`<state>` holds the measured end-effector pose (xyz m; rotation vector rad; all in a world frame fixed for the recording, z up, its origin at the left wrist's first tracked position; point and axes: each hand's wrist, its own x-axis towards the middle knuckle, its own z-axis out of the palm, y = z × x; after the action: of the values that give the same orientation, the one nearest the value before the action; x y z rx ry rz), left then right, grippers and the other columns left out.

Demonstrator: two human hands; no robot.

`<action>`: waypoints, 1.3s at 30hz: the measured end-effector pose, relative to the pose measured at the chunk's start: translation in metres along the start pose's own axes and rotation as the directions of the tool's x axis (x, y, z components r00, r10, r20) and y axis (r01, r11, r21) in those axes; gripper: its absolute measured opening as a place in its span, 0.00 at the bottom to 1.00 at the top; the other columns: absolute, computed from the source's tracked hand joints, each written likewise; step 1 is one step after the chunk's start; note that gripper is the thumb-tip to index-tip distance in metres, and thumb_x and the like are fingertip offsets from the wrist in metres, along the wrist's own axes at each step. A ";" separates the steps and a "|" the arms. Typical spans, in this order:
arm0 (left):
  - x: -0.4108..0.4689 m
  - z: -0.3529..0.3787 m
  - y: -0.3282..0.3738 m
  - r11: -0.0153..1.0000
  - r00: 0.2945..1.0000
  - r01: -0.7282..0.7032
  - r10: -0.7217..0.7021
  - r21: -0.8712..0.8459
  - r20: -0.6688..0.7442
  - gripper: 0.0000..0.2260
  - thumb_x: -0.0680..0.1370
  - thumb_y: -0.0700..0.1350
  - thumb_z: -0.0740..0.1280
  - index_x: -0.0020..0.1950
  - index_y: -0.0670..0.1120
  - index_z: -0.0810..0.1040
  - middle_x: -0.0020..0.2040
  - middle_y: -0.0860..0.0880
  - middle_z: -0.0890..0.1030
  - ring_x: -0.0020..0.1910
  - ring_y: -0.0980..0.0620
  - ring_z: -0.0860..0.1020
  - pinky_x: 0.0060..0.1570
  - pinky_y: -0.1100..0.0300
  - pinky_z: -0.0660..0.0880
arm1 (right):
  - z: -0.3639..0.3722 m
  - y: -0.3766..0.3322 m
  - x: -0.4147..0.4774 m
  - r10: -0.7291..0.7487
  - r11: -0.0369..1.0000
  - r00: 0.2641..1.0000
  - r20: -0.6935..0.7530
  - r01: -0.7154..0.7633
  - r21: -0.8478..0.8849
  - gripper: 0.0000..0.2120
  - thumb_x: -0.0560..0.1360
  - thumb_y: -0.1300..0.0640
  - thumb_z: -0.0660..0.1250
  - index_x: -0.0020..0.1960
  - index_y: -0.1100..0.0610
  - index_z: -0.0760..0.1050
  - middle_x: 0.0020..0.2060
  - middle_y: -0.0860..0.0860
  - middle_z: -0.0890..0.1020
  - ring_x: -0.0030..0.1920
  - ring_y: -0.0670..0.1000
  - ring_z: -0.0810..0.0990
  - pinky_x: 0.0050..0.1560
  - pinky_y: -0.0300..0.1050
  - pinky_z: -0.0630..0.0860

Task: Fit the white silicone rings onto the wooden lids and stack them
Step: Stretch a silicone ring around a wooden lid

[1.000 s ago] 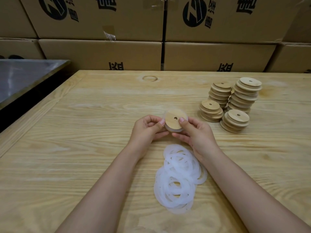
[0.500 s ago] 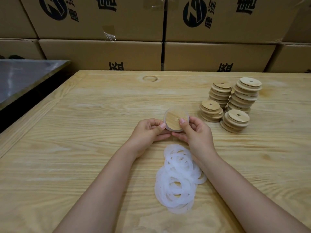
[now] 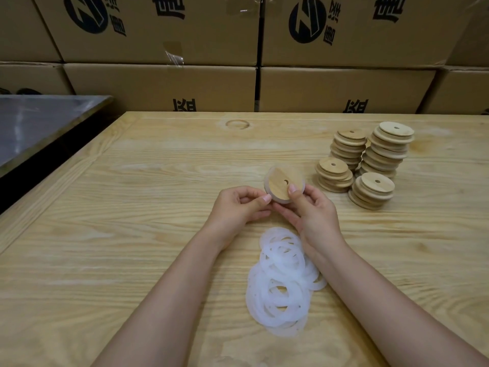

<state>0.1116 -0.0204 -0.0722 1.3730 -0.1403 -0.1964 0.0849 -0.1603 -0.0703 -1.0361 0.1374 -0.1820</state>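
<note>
A round wooden lid with a small centre hole is held tilted above the table, a white silicone ring around its rim. My right hand grips it, thumb pressed on its face. My left hand pinches its lower left edge with the thumb tip. Several loose white silicone rings lie in a heap on the table between my forearms. Several stacks of wooden lids stand to the right, beyond my right hand.
The pale wooden table spreads under everything. Cardboard boxes are stacked in a wall along its far edge. A dark metal surface sits to the left, lower than the table's edge.
The lid has tilted more upright and shifted slightly up and right between my hands. The ring now sits around its rim. The heap and stacks have not moved.
</note>
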 end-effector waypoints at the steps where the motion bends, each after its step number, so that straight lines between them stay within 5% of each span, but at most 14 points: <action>1: 0.000 0.001 0.000 1.000 1.000 -0.009 0.009 0.006 0.000 0.01 0.74 0.36 0.69 0.43 0.40 0.80 0.41 0.42 0.84 0.45 0.47 0.84 0.46 0.60 0.80 | 0.001 0.000 -0.001 -0.015 1.000 1.000 0.011 0.015 0.015 0.11 0.76 0.63 0.66 0.57 0.66 0.73 0.48 0.61 0.83 0.46 0.55 0.84 0.44 0.43 0.81; 7: -0.001 0.007 -0.001 0.995 0.991 -0.091 0.086 -0.051 -0.108 0.06 0.74 0.34 0.69 0.49 0.40 0.76 0.44 0.39 0.83 0.43 0.46 0.84 0.45 0.57 0.81 | 0.003 0.000 -0.001 0.007 0.998 0.999 0.033 -0.009 0.054 0.09 0.76 0.64 0.65 0.56 0.64 0.72 0.42 0.57 0.84 0.43 0.53 0.85 0.42 0.41 0.80; 14: -0.004 0.015 -0.003 0.989 0.974 -0.145 0.140 -0.012 -0.179 0.05 0.75 0.32 0.67 0.45 0.41 0.80 0.41 0.45 0.85 0.41 0.51 0.84 0.39 0.61 0.80 | 0.005 0.008 -0.004 -0.098 0.993 0.993 -0.062 0.093 -0.078 0.05 0.75 0.65 0.67 0.50 0.60 0.73 0.50 0.58 0.82 0.50 0.53 0.83 0.47 0.40 0.80; 22: -0.004 0.018 -0.006 0.987 0.976 -0.139 0.123 -0.080 -0.177 0.05 0.74 0.34 0.69 0.48 0.39 0.81 0.42 0.44 0.85 0.44 0.49 0.84 0.40 0.60 0.80 | 0.003 0.010 -0.003 -0.185 0.957 0.980 -0.080 0.161 -0.243 0.06 0.73 0.62 0.70 0.47 0.55 0.75 0.40 0.49 0.85 0.45 0.47 0.84 0.51 0.43 0.79; 29: -0.003 0.013 -0.003 0.966 0.942 -0.256 0.259 0.042 -0.215 0.14 0.69 0.31 0.73 0.47 0.46 0.76 0.45 0.47 0.81 0.45 0.55 0.81 0.43 0.63 0.78 | -0.003 0.010 0.001 -0.067 0.901 0.997 0.048 0.081 -0.427 0.06 0.71 0.62 0.73 0.46 0.55 0.79 0.42 0.51 0.85 0.47 0.50 0.84 0.49 0.42 0.77; 33: -0.002 0.010 -0.001 0.927 0.906 -0.329 0.364 0.182 -0.218 0.16 0.68 0.28 0.72 0.42 0.47 0.74 0.41 0.56 0.78 0.43 0.60 0.79 0.43 0.67 0.75 | -0.005 0.004 0.004 -0.305 0.697 0.948 0.088 0.285 -0.658 0.16 0.72 0.63 0.71 0.56 0.48 0.77 0.49 0.46 0.81 0.50 0.48 0.80 0.53 0.40 0.76; 36: -0.001 0.008 -0.002 0.896 0.886 -0.343 0.408 0.283 -0.220 0.15 0.67 0.31 0.74 0.41 0.49 0.74 0.37 0.61 0.79 0.43 0.63 0.79 0.45 0.67 0.75 | -0.006 -0.001 0.001 -0.569 0.436 0.780 0.261 0.555 -0.708 0.12 0.73 0.64 0.70 0.55 0.53 0.78 0.48 0.46 0.80 0.49 0.42 0.78 0.53 0.33 0.72; 39: -0.001 0.009 -0.004 0.888 0.882 -0.350 0.420 0.298 -0.216 0.16 0.67 0.31 0.74 0.39 0.51 0.75 0.37 0.62 0.79 0.42 0.62 0.79 0.43 0.67 0.75 | -0.006 0.000 -0.001 -0.631 0.285 0.687 0.359 0.636 -0.717 0.06 0.72 0.67 0.71 0.48 0.61 0.80 0.45 0.51 0.80 0.48 0.42 0.76 0.52 0.34 0.71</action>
<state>0.1089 -0.0297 -0.0745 1.5784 -0.2100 0.3633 0.0825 -0.1654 -0.0736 -2.0132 -0.2649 -0.9450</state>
